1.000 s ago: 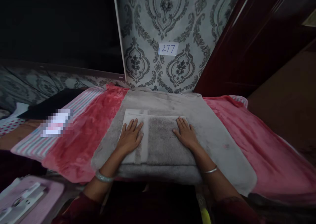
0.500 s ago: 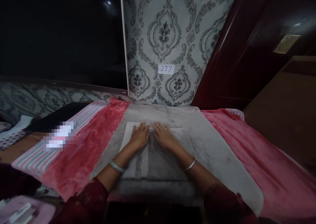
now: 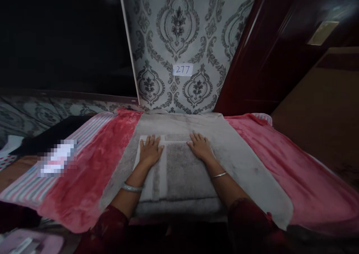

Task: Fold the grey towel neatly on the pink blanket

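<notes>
A folded grey towel (image 3: 187,172) with pale bands along its left side and far edge lies flat in front of me. My left hand (image 3: 150,149) rests palm down on its far left corner, fingers spread. On the far right corner my right hand (image 3: 201,146) lies flat, its fingers also stretched out. Neither hand grips anything. Beneath the folded towel is a larger grey cloth (image 3: 246,168), spread over a red blanket (image 3: 92,179).
A striped cloth (image 3: 30,186) shows at the left, with a blurred pale item (image 3: 57,158) on it. A patterned wall (image 3: 179,93) bears a paper label (image 3: 183,70). A big dark screen (image 3: 61,41) hangs at left; a brown box (image 3: 319,108) stands right.
My hands have moved apart, from near the middle of the towel's far edge out towards its two far corners. The view has tilted and shifted slightly.
</notes>
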Action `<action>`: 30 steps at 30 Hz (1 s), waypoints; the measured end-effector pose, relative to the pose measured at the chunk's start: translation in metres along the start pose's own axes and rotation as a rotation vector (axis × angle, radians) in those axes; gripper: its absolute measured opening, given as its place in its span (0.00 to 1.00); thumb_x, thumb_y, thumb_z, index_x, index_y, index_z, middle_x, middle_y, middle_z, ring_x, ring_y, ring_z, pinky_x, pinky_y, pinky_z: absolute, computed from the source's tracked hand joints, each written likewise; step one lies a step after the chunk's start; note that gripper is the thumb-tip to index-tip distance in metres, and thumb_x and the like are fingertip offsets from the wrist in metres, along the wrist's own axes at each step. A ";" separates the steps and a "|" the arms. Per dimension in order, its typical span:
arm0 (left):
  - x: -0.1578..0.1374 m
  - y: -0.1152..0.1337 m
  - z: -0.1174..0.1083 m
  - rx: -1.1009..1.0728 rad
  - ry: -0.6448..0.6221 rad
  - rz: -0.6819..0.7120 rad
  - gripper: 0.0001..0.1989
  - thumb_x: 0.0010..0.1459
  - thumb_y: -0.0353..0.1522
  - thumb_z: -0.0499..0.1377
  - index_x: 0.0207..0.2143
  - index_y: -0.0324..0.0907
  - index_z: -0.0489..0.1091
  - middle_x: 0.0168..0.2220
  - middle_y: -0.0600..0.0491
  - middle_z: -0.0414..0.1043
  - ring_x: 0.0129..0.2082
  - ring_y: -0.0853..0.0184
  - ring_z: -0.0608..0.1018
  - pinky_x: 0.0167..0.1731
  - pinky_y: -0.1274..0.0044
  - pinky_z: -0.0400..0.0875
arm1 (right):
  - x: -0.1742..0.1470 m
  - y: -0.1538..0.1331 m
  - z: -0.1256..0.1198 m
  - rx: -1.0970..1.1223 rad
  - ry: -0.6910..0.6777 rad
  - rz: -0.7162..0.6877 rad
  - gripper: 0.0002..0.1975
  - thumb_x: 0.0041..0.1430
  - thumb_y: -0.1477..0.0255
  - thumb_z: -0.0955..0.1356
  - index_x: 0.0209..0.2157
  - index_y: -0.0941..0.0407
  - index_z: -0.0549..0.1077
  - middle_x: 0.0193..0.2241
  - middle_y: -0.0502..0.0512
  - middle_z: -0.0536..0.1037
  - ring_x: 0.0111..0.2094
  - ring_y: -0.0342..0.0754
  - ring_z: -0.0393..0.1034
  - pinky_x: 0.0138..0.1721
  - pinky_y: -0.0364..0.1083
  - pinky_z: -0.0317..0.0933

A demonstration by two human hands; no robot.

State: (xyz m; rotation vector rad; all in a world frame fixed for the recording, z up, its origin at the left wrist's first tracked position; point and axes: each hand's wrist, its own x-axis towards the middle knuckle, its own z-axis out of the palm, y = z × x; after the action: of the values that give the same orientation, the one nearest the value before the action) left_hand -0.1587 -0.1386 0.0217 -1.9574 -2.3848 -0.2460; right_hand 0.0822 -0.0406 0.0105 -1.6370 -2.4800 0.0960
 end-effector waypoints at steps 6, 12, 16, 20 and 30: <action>0.000 -0.023 -0.005 -0.066 -0.021 -0.143 0.32 0.69 0.43 0.41 0.70 0.40 0.53 0.73 0.43 0.45 0.72 0.48 0.50 0.65 0.53 0.53 | -0.015 0.036 0.007 0.062 0.040 0.189 0.31 0.72 0.58 0.52 0.71 0.55 0.54 0.70 0.64 0.56 0.68 0.59 0.51 0.64 0.64 0.48; -0.022 -0.046 0.003 -0.132 0.069 -0.195 0.31 0.68 0.39 0.42 0.69 0.34 0.52 0.69 0.35 0.55 0.69 0.53 0.60 0.66 0.59 0.54 | -0.036 0.063 0.021 0.222 0.081 0.195 0.32 0.68 0.63 0.55 0.70 0.61 0.54 0.67 0.65 0.62 0.68 0.59 0.52 0.65 0.62 0.48; -0.035 -0.056 0.007 -0.190 0.096 -0.164 0.31 0.66 0.36 0.46 0.69 0.35 0.53 0.67 0.40 0.60 0.68 0.53 0.62 0.66 0.61 0.56 | -0.048 0.076 0.027 0.375 0.117 0.149 0.36 0.63 0.64 0.60 0.70 0.61 0.55 0.66 0.64 0.63 0.67 0.56 0.56 0.65 0.57 0.52; -0.034 -0.055 -0.003 -0.233 0.036 -0.226 0.33 0.64 0.38 0.49 0.69 0.36 0.52 0.66 0.40 0.62 0.67 0.52 0.64 0.64 0.62 0.59 | -0.049 0.076 0.022 0.461 0.115 0.163 0.38 0.60 0.64 0.62 0.70 0.62 0.55 0.66 0.64 0.64 0.65 0.56 0.59 0.65 0.55 0.53; -0.026 -0.053 -0.009 -0.260 0.060 -0.320 0.31 0.63 0.40 0.53 0.67 0.41 0.59 0.66 0.43 0.63 0.65 0.50 0.65 0.61 0.59 0.62 | -0.049 0.070 0.021 0.410 0.117 0.210 0.36 0.61 0.64 0.62 0.68 0.63 0.58 0.63 0.66 0.68 0.61 0.58 0.65 0.60 0.55 0.61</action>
State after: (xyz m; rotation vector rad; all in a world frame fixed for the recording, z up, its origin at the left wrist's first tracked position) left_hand -0.2056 -0.1755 0.0222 -1.6106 -2.7340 -0.6474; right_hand 0.1607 -0.0569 -0.0251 -1.6559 -2.0256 0.4850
